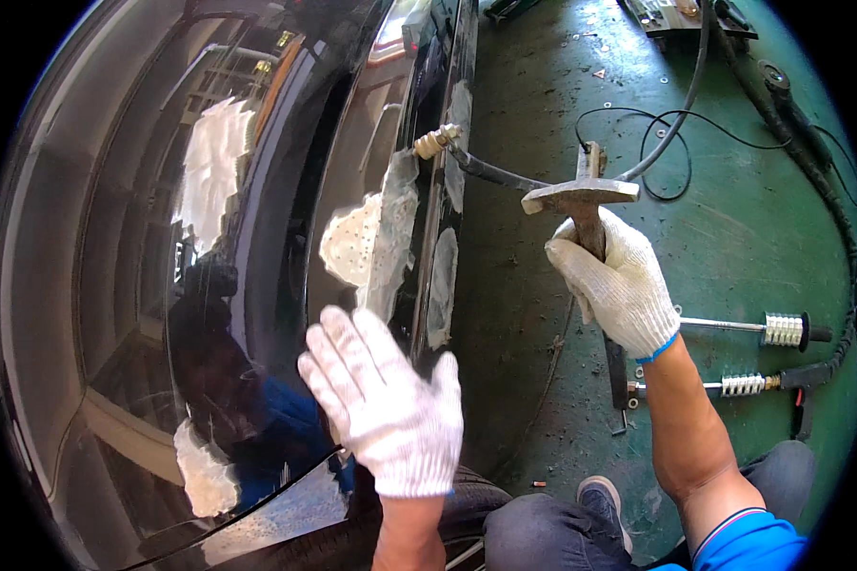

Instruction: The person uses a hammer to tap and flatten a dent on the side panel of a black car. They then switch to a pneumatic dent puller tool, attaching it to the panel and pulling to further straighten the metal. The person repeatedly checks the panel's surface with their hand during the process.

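Observation:
My left hand [386,404], in a white knitted glove, lies flat with fingers spread over the lower side of a dark, glossy car body panel [267,314]. Just beyond its fingertips is a bare sanded patch [350,243] with small dots across it. Raised over the floor to the right, my gloved right hand [611,281] is closed around the handle of a body hammer [581,195], whose worn metal head points upward. A brass-coloured clamp fitting [436,141] sits at the panel's edge, joined to a thick grey cable [495,173] that passes behind the hammer.
Two slide hammers [781,330] lie on the green floor [533,314] at the right, one with a black cable [843,257]. A cart or tray of tools [690,17] stands at the far right. A tyre [471,495] is below the panel, close to my knee.

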`<state>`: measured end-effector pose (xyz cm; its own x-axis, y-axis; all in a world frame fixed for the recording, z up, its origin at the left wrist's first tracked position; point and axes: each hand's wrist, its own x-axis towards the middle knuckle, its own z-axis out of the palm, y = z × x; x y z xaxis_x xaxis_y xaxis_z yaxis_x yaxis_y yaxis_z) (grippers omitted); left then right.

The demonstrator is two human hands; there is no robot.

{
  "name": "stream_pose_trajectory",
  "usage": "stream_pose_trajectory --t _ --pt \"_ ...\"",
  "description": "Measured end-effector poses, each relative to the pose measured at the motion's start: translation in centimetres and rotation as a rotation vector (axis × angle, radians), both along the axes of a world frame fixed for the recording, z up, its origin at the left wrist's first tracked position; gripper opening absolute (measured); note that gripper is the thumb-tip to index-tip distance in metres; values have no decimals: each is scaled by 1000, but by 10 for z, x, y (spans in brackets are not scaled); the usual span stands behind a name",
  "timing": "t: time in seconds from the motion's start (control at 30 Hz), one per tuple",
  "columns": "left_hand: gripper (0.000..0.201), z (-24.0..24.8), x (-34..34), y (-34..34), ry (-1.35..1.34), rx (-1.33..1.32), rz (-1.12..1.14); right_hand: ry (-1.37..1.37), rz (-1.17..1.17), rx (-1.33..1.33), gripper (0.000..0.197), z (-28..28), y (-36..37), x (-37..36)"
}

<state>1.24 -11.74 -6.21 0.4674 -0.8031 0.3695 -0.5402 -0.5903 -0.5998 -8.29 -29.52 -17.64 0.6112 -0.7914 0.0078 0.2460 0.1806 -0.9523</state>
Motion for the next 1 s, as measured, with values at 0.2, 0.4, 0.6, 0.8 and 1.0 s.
stream_pose_trajectory --t 0.2,0.4,0.6,0.8,1.0 --pt "100 15 34 -54 -157 31 -57 -144 8 69 18 -8 -3 1" --pt "91 26 77 -108 -199 194 -245 -141 -11 89 15 -3 -12 -15" --pt "88 49 104 -158 -224 356 -379 -212 -45 107 16 4 -17 -25" --pt "91 41 74 -112 -196 321 -246 -239 -44 68 16 12 -18 -35" --pt "93 34 48 -52 -107 249 -175 -256 -37 159 14 4 -29 -37"
